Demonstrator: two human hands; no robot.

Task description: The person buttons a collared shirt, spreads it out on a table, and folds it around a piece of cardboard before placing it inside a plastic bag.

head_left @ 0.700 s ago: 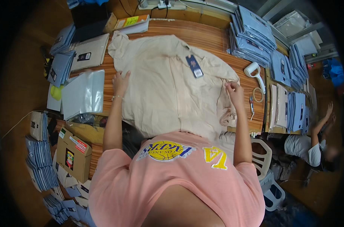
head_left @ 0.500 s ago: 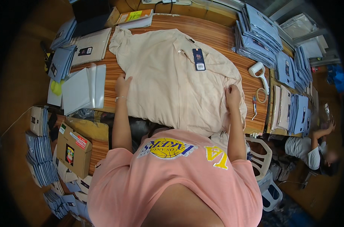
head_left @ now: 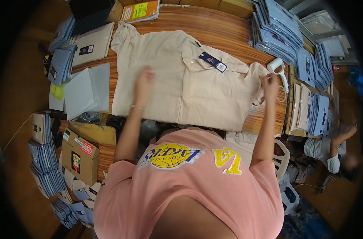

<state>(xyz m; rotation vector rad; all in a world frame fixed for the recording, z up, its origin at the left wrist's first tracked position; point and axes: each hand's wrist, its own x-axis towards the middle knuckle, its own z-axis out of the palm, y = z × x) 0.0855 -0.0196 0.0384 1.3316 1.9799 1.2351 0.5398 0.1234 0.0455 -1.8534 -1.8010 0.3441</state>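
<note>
A beige shirt point(head_left: 157, 91) lies spread on the wood-grain table in front of me, its lower edge toward my body. On its upper right part rests a dark hang tag point(head_left: 212, 62), tilted down to the right. My right hand point(head_left: 270, 85) is closed on the sleeve point(head_left: 258, 79) at the shirt's right side, near a white tape-roller handle. Above the shirt's left part is my left hand point(head_left: 144, 79), smeared by motion. Its fingers are too blurred to read, and I cannot tell whether it touches the cloth.
Folded blue shirts in clear bags point(head_left: 275, 38) are stacked at the back right. A white-handled roller point(head_left: 278, 69) and a tape ring lie by my right hand. Clear plastic bags point(head_left: 79, 91) lie at the left, above a cardboard box point(head_left: 79, 157). Another person point(head_left: 329, 149) is at far right.
My left hand has left the shirt's left edge and moved inward over it. My right hand has moved outward and away from me, drawing the sleeve to the right. The hang tag has swivelled.
</note>
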